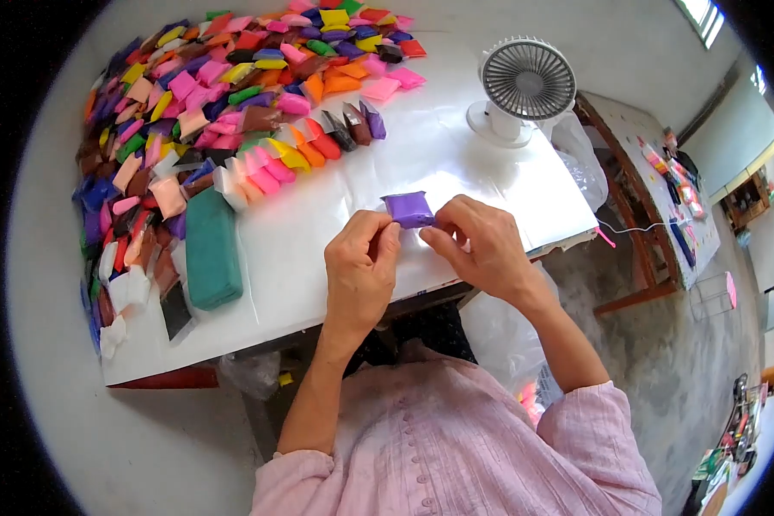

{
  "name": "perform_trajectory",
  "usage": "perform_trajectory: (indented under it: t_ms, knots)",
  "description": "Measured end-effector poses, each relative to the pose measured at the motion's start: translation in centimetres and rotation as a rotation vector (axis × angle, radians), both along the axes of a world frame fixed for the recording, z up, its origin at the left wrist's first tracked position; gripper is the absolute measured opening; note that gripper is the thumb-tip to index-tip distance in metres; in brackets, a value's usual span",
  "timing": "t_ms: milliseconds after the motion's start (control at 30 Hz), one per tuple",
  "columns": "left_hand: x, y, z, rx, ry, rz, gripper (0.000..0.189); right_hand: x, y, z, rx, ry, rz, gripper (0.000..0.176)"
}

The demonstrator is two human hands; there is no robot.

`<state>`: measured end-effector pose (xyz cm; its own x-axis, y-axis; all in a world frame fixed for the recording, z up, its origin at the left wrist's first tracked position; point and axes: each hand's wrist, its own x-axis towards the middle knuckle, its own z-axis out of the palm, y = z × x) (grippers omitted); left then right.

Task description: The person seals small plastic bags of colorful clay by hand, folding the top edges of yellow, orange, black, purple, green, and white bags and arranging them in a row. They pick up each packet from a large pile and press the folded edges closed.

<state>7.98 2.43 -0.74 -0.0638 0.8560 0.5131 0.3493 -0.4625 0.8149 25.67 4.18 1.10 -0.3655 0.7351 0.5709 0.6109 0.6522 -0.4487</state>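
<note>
A small purple packet [408,209] in clear film is held up over the front of the white-topped table [318,258]. My left hand [361,258] pinches its left side between thumb and fingers. At its lower right corner, the thumb and fingers of my right hand [482,247] are closed on the packet's edge. Beyond my hands runs a row of upright packets, among them a yellow packet [287,155], a red packet [321,139] and another purple packet [372,120]. A green block [212,249] stands at the row's left end.
A big heap of coloured packets [206,95] covers the table's back left. A white fan [528,82] stands at the back right. Clear plastic bags [512,331] hang by the front edge. Another table [654,185] with small items is to the right.
</note>
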Motion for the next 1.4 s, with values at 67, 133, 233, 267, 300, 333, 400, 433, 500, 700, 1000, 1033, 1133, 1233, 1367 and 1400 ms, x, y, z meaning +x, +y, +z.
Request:
perform_trajectory:
  t_ms: [67,133,233,267,300,333,400,433,500,700,1000,1033,1133,1233,1367,1400]
  knots:
    - [-0.1,0.0,0.0,-0.022,-0.008,-0.017,0.01,-0.2,0.5,-0.3,0.068,-0.06,-0.008,0.016]
    - [-0.4,0.0,0.1,-0.048,-0.026,-0.039,0.01,-0.3,0.7,-0.1,0.054,-0.027,0.014,0.018]
    - [-0.5,0.0,0.0,-0.093,-0.061,-0.072,0.011,-0.2,0.9,0.1,-0.037,0.011,0.041,0.02]
    - [-0.5,0.0,0.0,-0.103,-0.063,-0.074,0.011,-0.1,1.2,-0.1,-0.057,0.03,0.064,0.02]
    - [-0.5,0.1,0.0,-0.112,-0.065,-0.078,0.011,0.0,1.5,-0.2,-0.077,0.049,0.087,0.02]
    - [-0.4,0.1,0.0,-0.131,-0.068,-0.086,0.011,0.0,1.6,-0.2,-0.092,0.062,0.09,0.019]
    - [-0.4,0.1,0.3,-0.17,-0.073,-0.105,0.01,0.1,1.6,-0.3,-0.122,0.093,0.095,0.019]
    - [-0.4,0.1,0.2,-0.171,-0.068,-0.111,0.01,0.1,1.6,-0.4,-0.137,0.101,0.096,0.019]
    - [-0.4,0.2,-0.1,-0.175,-0.056,-0.123,0.009,0.2,1.5,-0.6,-0.166,0.118,0.097,0.018]
    - [0.3,-0.3,0.3,0.221,0.229,0.02,0.006,-0.5,0.6,-0.3,0.276,0.103,0.064,0.017]
    - [0.0,-0.8,0.6,0.591,0.507,0.128,0.014,-0.8,-1.4,0.4,-0.134,0.281,0.036,0.013]
    - [-0.3,-0.8,0.6,0.639,0.56,0.135,0.015,-0.8,-1.7,1.1,-0.3,0.369,0.062,0.016]
    - [-0.7,-0.6,0.8,0.763,0.707,0.147,0.014,-0.9,-1.1,2.2,-0.478,0.478,0.016,0.037]
    - [-1.1,-0.1,1.0,0.827,0.81,0.145,0.014,-1.7,-0.3,2.1,-0.537,0.494,0.059,0.041]
    - [-1.6,0.4,1.4,0.824,0.823,0.104,0.015,-1.6,1.2,2.9,-0.839,0.52,0.157,0.044]
    - [-1.6,0.4,1.3,0.825,0.828,0.097,0.015,-1.6,1.5,3.0,-0.941,0.531,0.18,0.043]
